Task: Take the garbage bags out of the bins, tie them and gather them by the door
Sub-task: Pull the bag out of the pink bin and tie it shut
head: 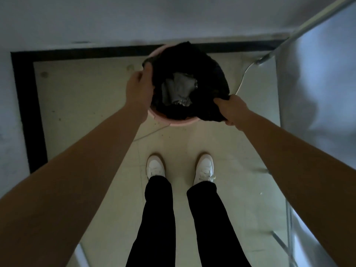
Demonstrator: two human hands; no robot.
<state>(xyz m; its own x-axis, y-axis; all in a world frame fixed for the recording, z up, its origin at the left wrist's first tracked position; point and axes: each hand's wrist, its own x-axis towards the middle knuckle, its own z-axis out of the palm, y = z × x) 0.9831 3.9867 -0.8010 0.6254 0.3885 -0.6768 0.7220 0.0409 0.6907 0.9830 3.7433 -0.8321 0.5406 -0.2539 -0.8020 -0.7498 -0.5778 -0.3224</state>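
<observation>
A round pink bin (pixel 174 122) stands on the tiled floor against the far wall, lined with a black garbage bag (pixel 204 68). Grey crumpled waste (pixel 178 89) lies inside the bag. My left hand (pixel 139 85) is closed on the bag's rim at the bin's left side. On the near right side my right hand (pixel 233 110) grips a bunched fold of the bag's rim, pulled off the bin's edge. The bag's far edge stands up above the bin.
My two feet in white shoes (pixel 156 166) stand just in front of the bin. A metal-framed glass panel (pixel 316 97) runs along the right. A dark skirting strip (pixel 27 112) borders the floor at left and back. A thin cable (pixel 150 132) lies near the bin.
</observation>
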